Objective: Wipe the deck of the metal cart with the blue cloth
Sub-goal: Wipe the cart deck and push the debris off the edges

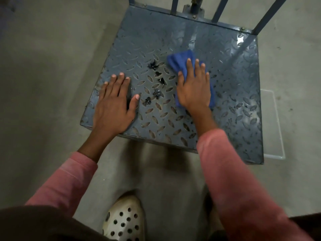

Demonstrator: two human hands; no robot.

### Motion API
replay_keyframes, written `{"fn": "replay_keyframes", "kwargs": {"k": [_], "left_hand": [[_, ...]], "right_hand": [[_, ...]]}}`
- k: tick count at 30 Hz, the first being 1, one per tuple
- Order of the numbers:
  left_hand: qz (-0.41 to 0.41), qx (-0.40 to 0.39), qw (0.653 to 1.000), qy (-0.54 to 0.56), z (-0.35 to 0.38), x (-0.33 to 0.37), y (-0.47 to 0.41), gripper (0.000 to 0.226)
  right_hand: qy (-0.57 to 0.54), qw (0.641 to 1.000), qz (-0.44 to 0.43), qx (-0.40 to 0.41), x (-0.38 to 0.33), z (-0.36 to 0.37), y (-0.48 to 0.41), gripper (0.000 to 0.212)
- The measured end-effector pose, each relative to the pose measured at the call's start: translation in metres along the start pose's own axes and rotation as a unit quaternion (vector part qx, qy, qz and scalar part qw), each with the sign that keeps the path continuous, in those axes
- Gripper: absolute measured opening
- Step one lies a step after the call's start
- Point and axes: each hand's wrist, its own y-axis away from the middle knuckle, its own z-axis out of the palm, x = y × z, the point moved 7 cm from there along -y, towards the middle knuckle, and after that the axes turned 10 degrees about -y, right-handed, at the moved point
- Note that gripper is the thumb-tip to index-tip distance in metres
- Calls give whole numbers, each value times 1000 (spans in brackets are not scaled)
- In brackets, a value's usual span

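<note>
From the head view, the right hand [193, 87] lies flat with fingers straight and spread, pressing the folded blue cloth [178, 64] onto the middle of the grey diamond-plate metal cart deck [239, 101]. The left hand [115, 103], fingers straight, rests palm-down on the deck's near left corner. Small black debris bits [157, 84] lie between them.

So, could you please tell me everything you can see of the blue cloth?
The blue cloth is a soft-looking fabric, bunched into a rough pad with folds at its far end. It lies on the cart's grey tread-plate deck, right of centre. The right hand presses on it with straight, spread fingers, covering its middle; cloth shows beyond the fingertips and beside the wrist. Small black scraps lie to its left, apart from it.
</note>
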Motion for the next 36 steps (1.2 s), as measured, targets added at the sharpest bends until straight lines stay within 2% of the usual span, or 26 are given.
{"fn": "replay_keyframes", "kwargs": {"k": [3,7,12,16,20,23,27,31,36], "left_hand": [[-1,6,1000,-5,0,0,0,70],[-4,14,1000,-5,1,-2,0,69],[-4,15,1000,8,0,-1,1,68],[-3,6,1000,10,-1,-1,1,68],[-1,0,1000,20,-2,-1,3,69],[-3,2,1000,24,-2,-1,4,68],[-8,5,1000,21,-2,-2,4,67],[-7,9,1000,21,-1,-2,4,68],[-6,5,1000,25,-1,-4,4,68]], "right_hand": [[-12,999,28,35,-13,0,91,59],[-15,997,70,16,-26,12,173,63],[35,997,66,23,-25,15,125,66],[26,999,30,0,-18,13,39,67],[18,999,29,-25,-10,5,-26,66],[21,999,29,-6,-9,5,-8,64],[15,999,27,26,-23,6,83,65],[5,999,40,15,-21,5,158,65],[25,997,70,37,4,-5,124,62]]}}
